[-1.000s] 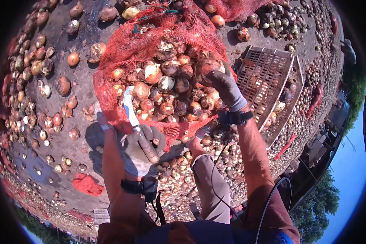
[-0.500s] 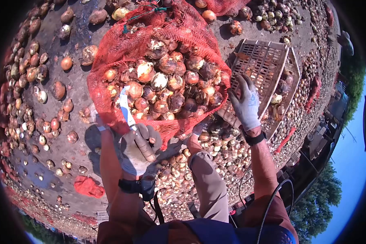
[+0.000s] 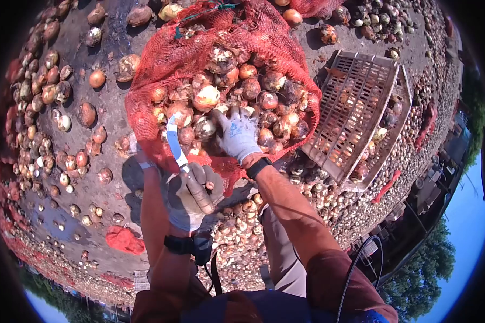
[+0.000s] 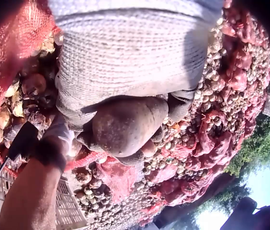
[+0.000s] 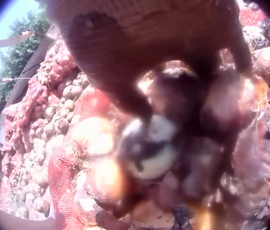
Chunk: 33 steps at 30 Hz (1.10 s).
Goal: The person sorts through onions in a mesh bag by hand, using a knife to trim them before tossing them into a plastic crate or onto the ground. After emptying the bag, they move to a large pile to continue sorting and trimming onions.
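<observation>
My gloved left hand (image 3: 186, 199) grips a curved knife (image 3: 176, 145) by its thick wooden handle (image 4: 127, 125); the blade points up over the near edge of a red mesh sack (image 3: 161, 70). The sack gapes wide, full of onions (image 3: 206, 98) with dry, dirty skins. My gloved right hand (image 3: 237, 134) reaches in over the near middle of the heap, palm down, fingers spread and their tips down among the onions. In the right wrist view its thumb comes right at a white onion (image 5: 149, 148) with a black patch; that view is dark and blurred around the fingers.
A tilted plastic crate (image 3: 355, 102) with onions in it stands right of the sack. Loose onions (image 3: 88, 114) lie across the ground at left, beside a crumpled red net (image 3: 125, 239). Many small onions (image 3: 237, 229) cover the ground around my legs.
My right hand held a large onion over the sack, then was beside the crate with no onion visible in it. Now it is in the heap. The left hand keeps the knife in place.
</observation>
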{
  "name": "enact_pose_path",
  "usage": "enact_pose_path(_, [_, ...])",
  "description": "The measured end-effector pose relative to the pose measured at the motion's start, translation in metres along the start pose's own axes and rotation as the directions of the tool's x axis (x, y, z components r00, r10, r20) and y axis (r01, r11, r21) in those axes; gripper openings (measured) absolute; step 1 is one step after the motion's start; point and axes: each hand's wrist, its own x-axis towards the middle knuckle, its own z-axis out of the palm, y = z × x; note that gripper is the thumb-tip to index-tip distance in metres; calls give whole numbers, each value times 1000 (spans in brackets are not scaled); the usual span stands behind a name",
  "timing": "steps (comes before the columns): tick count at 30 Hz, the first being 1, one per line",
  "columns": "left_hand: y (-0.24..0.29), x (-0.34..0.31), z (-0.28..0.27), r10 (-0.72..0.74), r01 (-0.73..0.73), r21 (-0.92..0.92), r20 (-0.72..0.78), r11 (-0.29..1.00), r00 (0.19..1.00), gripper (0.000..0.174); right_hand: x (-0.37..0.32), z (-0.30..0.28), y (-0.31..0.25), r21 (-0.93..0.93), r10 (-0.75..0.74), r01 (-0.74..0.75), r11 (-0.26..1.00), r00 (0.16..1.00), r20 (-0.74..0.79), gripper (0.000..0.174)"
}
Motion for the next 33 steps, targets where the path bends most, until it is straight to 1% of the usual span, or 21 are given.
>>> enact_pose_path(1, [0, 0, 0, -1, 1, -18, 2, 1000, 1000, 36, -10, 3, -6, 1, -36, 36, 999, 998, 43, 68])
enact_pose_path(2, [2, 1, -2, -6, 6, -17, 26, 1000, 1000, 37, -20, 4, -12, -22, -57, 60, 998, 990, 130, 69])
enact_pose_path(4, [6, 4, -4, -16, 17, -20, 73, 1000, 997, 38, -45, -1, -23, 87, -86, 78, 993, 992, 97, 72])
enact_pose_path(6, [10, 3, 18, -19, 19, 14, 36, 1000, 999, 39, -62, 23, -13, 409, -116, 60, 911, 987, 114, 73])
enact_pose_path(7, [13, 4, 26, -15, 15, 35, 17, 999, 1000, 39, -65, 10, -8, 447, -170, 64, 892, 965, 200, 70])
enact_pose_path(10, [9, 1, 22, 31, -31, 1, -60, 1000, 998, 39, -67, -26, 10, 234, -82, 43, 971, 983, 162, 63])
enact_pose_path(11, [10, 2, 22, 16, -14, 45, -48, 999, 999, 39, -58, -26, 24, 185, -53, 52, 981, 999, 1, 62])
enact_pose_path(12, [11, 3, 23, 0, 3, 89, -37, 996, 999, 39, -43, -25, 37, 134, -31, 53, 990, 986, -161, 60])
enact_pose_path(14, [13, 4, 22, -11, 12, 112, -12, 994, 1000, 40, -1, -39, 52, 194, 97, -39, 980, 949, -300, 57])
enact_pose_path(16, [11, 5, 17, -4, 3, 64, 14, 998, 1000, 41, 54, -30, 64, 349, 213, -141, 927, 961, -178, 54])
enact_pose_path(18, [10, 5, 12, 27, -27, 0, 60, 1000, 998, 40, 102, -21, 61, 379, 274, -240, 894, 961, -36, 53])
enact_pose_path(20, [10, 7, 2, 48, -45, -40, 95, 998, 994, 40, 141, -15, 50, 427, 326, -329, 842, 942, 83, 50])
enact_pose_path(21, [8, 8, -5, 52, -47, -48, 107, 998, 993, 40, 151, -17, 42, 440, 394, -387, 811, 916, 79, 49])
enact_pose_path(22, [8, 9, -7, 54, -48, -58, 118, 997, 991, 40, 161, -8, 45, 481, 395, -393, 784, 913, 103, 55])
enact_pose_path(24, [10, 7, 0, 46, -44, -15, 97, 999, 994, 40, 163, 0, 36, 484, 449, -449, 751, 885, 124, 73])
enact_pose_path(27, [15, 6, 11, 25, -27, 38, 53, 999, 998, 41, 186, 46, 48, 699, 342, -404, 590, 909, 237, 94])
enact_pose_path(28, [16, 6, 11, 19, -21, 55, 37, 998, 999, 42, 177, 22, 37, 589, 398, -490, 642, 870, 290, 110])
enact_pose_path(29, [14, 7, 4, 30, -35, 68, 79, 997, 996, 43, 199, 59, 47, 644, 391, -418, 641, 900, 194, 106])
enact_pose_path(31, [10, 7, -7, 64, -75, 119, 94, 990, 993, 43, 222, 88, 47, 682, 351, -359, 637, 923, 158, 89])
enact_pose_path(32, [8, 5, -9, 81, -95, 142, 103, 985, 991, 43, 229, 95, 51, 666, 313, -375, 645, 924, 218, 75])
enact_pose_path(33, [11, 5, -8, 25, -37, 122, 100, 992, 995, 42, 234, 95, 52, 648, 271, -385, 657, 923, 273, 62])
